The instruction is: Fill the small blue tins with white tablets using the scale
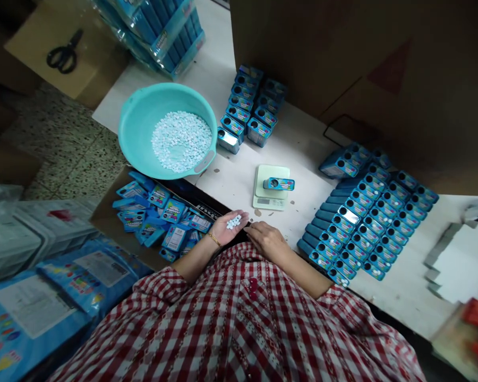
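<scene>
Cupped palm up at the table's front edge, my left hand (229, 227) carries a small heap of white mints (233, 222). Beside its fingertips is my right hand (267, 239), back upward, with its fingers bent together; whatever they may hold is hidden. Just beyond both hands, a pale green kitchen scale (271, 201) bears one blue mint tin (281, 184) with a dark round opening on top. To the left, a turquoise basin (135, 132) contains many loose white mints (181, 140).
An open carton (107, 212) of blue packs stands below the basin. Blue tins (358, 223) fill rows at right, some with white mints at their openings; more tins (239, 106) stand behind the scale. A large cardboard box (362, 69) rises at the back. Scissors (66, 55) lie far left.
</scene>
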Action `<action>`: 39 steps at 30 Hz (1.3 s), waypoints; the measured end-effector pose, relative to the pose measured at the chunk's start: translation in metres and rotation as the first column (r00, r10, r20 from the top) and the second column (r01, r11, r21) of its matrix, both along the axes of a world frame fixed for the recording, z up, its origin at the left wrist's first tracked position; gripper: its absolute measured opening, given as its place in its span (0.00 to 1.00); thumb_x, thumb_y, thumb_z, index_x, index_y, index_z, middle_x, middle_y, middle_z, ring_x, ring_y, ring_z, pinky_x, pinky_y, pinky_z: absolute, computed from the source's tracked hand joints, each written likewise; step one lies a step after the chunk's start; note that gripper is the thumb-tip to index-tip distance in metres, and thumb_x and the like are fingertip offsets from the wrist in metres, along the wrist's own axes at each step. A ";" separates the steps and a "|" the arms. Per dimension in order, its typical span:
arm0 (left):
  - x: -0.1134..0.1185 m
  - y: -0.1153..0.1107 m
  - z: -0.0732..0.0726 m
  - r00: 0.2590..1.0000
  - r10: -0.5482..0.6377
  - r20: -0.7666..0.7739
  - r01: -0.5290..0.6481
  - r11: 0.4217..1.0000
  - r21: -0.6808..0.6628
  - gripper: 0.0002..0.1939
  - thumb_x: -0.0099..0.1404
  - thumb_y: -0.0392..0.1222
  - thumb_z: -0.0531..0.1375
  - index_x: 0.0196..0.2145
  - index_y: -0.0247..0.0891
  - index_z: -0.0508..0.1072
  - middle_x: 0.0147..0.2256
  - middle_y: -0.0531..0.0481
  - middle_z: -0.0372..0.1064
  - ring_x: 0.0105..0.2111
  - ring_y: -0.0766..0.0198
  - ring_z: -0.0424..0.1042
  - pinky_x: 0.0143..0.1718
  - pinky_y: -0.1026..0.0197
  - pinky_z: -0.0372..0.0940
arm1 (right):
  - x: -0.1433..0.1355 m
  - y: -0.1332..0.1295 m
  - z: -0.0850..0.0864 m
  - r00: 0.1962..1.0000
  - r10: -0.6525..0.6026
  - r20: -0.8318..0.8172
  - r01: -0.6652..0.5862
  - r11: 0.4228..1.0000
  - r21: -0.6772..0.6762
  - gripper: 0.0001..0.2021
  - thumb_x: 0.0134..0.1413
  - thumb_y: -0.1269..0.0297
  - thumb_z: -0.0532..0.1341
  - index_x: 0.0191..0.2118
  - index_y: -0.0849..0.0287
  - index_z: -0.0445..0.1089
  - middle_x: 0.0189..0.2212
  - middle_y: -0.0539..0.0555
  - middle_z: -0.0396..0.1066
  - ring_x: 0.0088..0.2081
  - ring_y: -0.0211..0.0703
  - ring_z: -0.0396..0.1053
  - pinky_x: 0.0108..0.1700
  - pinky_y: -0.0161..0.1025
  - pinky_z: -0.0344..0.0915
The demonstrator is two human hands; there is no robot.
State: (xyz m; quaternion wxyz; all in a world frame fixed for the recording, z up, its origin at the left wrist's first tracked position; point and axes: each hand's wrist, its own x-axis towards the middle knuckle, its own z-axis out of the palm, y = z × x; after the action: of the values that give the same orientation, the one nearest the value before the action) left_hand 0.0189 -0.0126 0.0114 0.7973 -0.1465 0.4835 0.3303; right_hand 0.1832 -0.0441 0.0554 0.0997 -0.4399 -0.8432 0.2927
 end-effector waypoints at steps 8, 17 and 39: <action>0.026 0.002 0.023 0.990 0.045 0.133 -0.033 0.996 -0.085 0.16 0.67 0.36 0.47 0.39 0.25 0.73 0.31 0.42 0.73 0.32 0.65 0.72 0.36 0.65 0.67 | -0.013 0.013 -0.010 0.994 -0.059 0.089 0.056 0.997 0.046 0.17 0.57 0.74 0.51 0.52 0.63 0.64 0.44 0.62 0.67 0.46 0.47 0.64 0.47 0.45 0.67; 0.051 0.042 0.034 0.983 0.080 0.167 -0.090 0.995 0.052 0.13 0.64 0.31 0.48 0.31 0.28 0.72 0.26 0.45 0.71 0.26 0.67 0.71 0.35 0.64 0.67 | 0.023 0.061 0.000 0.885 -0.348 -0.308 0.370 0.929 0.013 0.09 0.57 0.69 0.53 0.40 0.57 0.70 0.35 0.55 0.70 0.40 0.41 0.68 0.44 0.40 0.67; -0.005 0.021 0.014 0.986 0.163 -0.041 -0.164 0.986 -0.017 0.14 0.61 0.30 0.51 0.43 0.28 0.71 0.32 0.40 0.73 0.35 0.61 0.74 0.38 0.62 0.70 | 0.108 0.051 -0.018 0.631 -0.731 -0.262 0.774 0.618 0.141 0.09 0.54 0.62 0.55 0.38 0.58 0.70 0.34 0.55 0.71 0.35 0.41 0.69 0.36 0.41 0.69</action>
State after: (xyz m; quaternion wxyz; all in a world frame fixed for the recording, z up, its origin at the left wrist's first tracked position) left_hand 0.0138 0.0088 0.0256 0.7564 -0.1871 0.4886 0.3926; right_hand 0.2912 0.0070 0.0378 0.3408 -0.7097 -0.5961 0.1576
